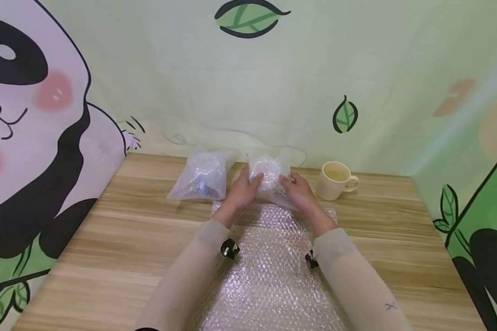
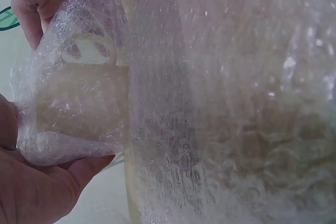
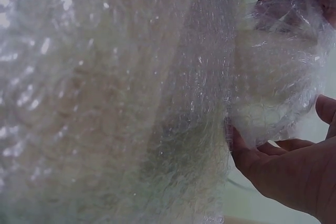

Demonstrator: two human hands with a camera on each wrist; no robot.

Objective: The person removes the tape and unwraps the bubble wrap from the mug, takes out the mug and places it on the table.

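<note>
At the back of the table, both hands hold a mug wrapped in bubble wrap (image 1: 268, 171) between them. My left hand (image 1: 243, 189) grips its left side, thumb on the near face. On the right side my right hand (image 1: 300, 191) grips it in the same way. Through the plastic, the left wrist view shows the mug's pale body and its handle (image 2: 92, 48). The right wrist view has the wrapped mug (image 3: 278, 72) with the right hand's fingers curled around its lower edge. A long bubble wrap sheet (image 1: 269, 266) lies below both forearms.
Left of the hands stands another bubble-wrapped bundle (image 1: 203, 172) with a bluish patch inside. To the right is an unwrapped cream mug (image 1: 331, 184), handle pointing right. The wooden table (image 1: 120, 239) meets a printed cloth backdrop (image 1: 182, 92) at its back edge.
</note>
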